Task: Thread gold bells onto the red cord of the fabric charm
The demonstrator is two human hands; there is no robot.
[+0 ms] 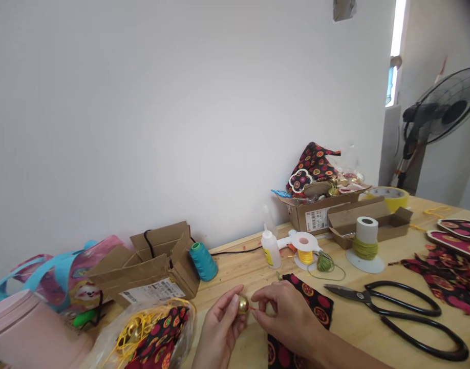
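Low at six o'clock in the head view: left hand pinching a small gold bell between thumb and fingertips, closed on it. Right hand, at three o'clock of the bell, nipping a short orange thread end that touches the bell's side; fingers closed on that thread.

Judged about midway through one piece: thread met with bell, whether already passed through its loop too small to tell. No knot visible, no trimming done.

Under the right wrist, a patterned black cloth flat on the wooden table, untouched. Large black scissors at three o'clock of the hands, lying apart and idle. Yellow thread spool and glue bottle at twelve o'clock, standing unused.

At eight o'clock, a clear bag with yellow cord, another gold bell and patterned pieces inside; probably stock or finished work, cannot tell which.
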